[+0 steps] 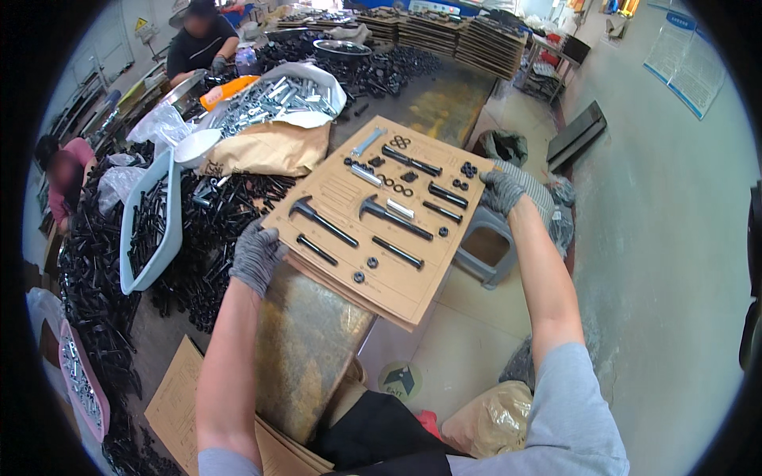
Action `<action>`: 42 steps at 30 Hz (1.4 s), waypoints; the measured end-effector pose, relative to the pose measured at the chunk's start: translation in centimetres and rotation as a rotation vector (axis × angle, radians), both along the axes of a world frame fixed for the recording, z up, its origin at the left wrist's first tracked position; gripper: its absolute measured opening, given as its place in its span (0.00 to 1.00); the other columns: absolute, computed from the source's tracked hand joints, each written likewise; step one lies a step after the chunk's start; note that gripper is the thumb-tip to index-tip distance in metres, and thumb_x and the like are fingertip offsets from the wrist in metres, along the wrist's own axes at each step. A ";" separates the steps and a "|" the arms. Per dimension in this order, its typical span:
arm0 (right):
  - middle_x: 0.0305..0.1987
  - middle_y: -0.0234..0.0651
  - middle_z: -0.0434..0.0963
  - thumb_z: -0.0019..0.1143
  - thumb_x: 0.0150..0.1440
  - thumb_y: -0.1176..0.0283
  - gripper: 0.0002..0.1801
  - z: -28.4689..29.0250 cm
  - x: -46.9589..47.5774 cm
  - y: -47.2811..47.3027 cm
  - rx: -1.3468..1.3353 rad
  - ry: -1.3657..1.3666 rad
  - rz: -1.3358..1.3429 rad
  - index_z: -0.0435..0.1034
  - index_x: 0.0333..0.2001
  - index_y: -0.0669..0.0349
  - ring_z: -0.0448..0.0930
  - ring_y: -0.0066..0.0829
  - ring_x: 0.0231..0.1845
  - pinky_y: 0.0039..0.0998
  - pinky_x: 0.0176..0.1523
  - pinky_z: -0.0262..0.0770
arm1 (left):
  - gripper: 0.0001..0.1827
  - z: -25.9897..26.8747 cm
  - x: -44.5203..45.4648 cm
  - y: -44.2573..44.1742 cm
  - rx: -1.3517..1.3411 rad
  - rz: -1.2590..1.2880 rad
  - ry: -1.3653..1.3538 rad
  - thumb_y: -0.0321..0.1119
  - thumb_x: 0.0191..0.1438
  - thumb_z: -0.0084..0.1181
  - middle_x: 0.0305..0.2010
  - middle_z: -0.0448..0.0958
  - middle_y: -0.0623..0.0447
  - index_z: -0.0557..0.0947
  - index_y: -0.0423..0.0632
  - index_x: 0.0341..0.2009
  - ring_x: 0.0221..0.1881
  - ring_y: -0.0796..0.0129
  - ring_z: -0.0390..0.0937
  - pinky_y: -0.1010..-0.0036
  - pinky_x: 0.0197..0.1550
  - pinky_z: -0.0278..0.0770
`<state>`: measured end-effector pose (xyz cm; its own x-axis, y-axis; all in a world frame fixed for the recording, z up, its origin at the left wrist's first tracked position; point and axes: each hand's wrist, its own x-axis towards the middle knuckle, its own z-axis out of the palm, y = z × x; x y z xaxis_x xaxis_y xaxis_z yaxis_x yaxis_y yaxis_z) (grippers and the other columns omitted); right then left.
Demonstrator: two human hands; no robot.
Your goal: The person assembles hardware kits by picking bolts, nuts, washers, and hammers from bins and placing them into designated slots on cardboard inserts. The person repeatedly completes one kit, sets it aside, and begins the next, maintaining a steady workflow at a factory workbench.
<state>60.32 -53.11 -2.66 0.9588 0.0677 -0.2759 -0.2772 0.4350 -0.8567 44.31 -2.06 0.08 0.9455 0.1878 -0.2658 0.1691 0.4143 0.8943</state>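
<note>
My left hand [257, 257], in a grey knit glove, grips the left corner of a cardboard sheet [357, 190] printed with outlines. My right hand [501, 189], gloved alike, holds its right edge. On the sheet lie black bolts [397, 252], two black hook-headed bolts [324, 221], silver sleeves [400, 208], black nuts [372, 262], washers and an open-end wrench [368, 143]. The sheet is tilted; more cardboard shows beneath its lower edge.
Black bolts [202, 262] are heaped around a light blue tray [174, 238]. Behind are a bag of silver sleeves [280, 98] and stacked cardboard sheets [488, 47]. Blank-looking sheets [178, 387] lie lower left. A grey stool [491, 273] stands right. Two people [199, 44] sit across the table.
</note>
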 end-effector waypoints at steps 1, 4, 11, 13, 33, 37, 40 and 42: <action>0.40 0.47 0.78 0.47 0.59 0.75 0.13 1.8 -1.0 3.2 -0.071 0.113 -0.066 0.64 0.48 0.67 0.82 0.43 0.36 0.42 0.33 0.84 | 0.22 0.6 -1.2 0.7 0.056 0.072 0.034 0.25 0.48 0.53 0.36 0.77 0.54 0.73 0.47 0.51 0.29 0.69 0.76 0.74 0.28 0.80; 0.39 0.41 0.79 0.50 0.59 0.66 0.13 3.7 -2.4 2.7 -0.395 0.065 -0.057 0.68 0.45 0.61 0.81 0.38 0.38 0.36 0.32 0.80 | 0.22 1.4 -1.3 -0.5 0.083 0.106 0.065 0.22 0.52 0.51 0.35 0.77 0.52 0.70 0.45 0.53 0.23 0.71 0.76 0.78 0.23 0.80; 0.27 0.46 0.78 0.49 0.58 0.61 0.15 10.3 -3.5 7.4 -1.885 -0.580 -0.041 0.76 0.41 0.56 0.78 0.35 0.24 0.34 0.31 0.74 | 0.21 2.0 -1.5 -0.7 0.151 0.105 0.094 0.22 0.53 0.51 0.32 0.76 0.52 0.69 0.43 0.53 0.24 0.72 0.75 0.77 0.23 0.81; 0.37 0.47 0.79 0.51 0.54 0.60 0.16 13.9 -6.4 15.3 -1.594 -0.561 0.163 0.76 0.39 0.58 0.79 0.45 0.40 0.38 0.45 0.73 | 0.21 2.3 -1.9 -0.4 0.139 0.107 0.091 0.22 0.53 0.51 0.33 0.76 0.52 0.69 0.42 0.54 0.25 0.72 0.76 0.77 0.24 0.81; 0.31 0.43 0.80 0.60 0.45 0.62 0.12 12.9 -10.1 29.0 -1.491 -0.617 0.522 0.76 0.31 0.57 0.80 0.41 0.35 0.36 0.43 0.74 | 0.18 2.0 -10.4 -3.4 -0.018 -0.179 0.235 0.43 0.58 0.54 0.31 0.79 0.47 0.74 0.41 0.43 0.27 0.64 0.80 0.75 0.25 0.80; 0.30 0.43 0.80 0.58 0.46 0.64 0.11 12.1 -10.7 28.8 -1.488 -0.602 0.532 0.77 0.29 0.58 0.80 0.41 0.33 0.36 0.41 0.75 | 0.18 1.4 -10.6 -6.1 -0.091 -0.269 0.254 0.45 0.60 0.51 0.29 0.75 0.50 0.74 0.41 0.40 0.23 0.69 0.76 0.76 0.24 0.79; 0.30 0.44 0.79 0.56 0.49 0.65 0.10 12.1 -10.7 28.2 -1.365 -0.616 0.548 0.77 0.32 0.58 0.79 0.40 0.33 0.35 0.40 0.74 | 0.22 0.4 -10.3 -7.1 -0.133 -0.285 0.289 0.47 0.59 0.52 0.33 0.76 0.49 0.71 0.41 0.48 0.27 0.68 0.77 0.74 0.25 0.79; 0.32 0.44 0.79 0.54 0.53 0.67 0.10 11.6 -11.1 26.8 -1.298 -0.749 0.380 0.77 0.35 0.60 0.79 0.37 0.33 0.32 0.40 0.73 | 0.20 -0.1 -10.8 -8.0 -0.165 -0.173 0.316 0.46 0.60 0.50 0.35 0.76 0.48 0.71 0.42 0.46 0.30 0.65 0.78 0.70 0.27 0.80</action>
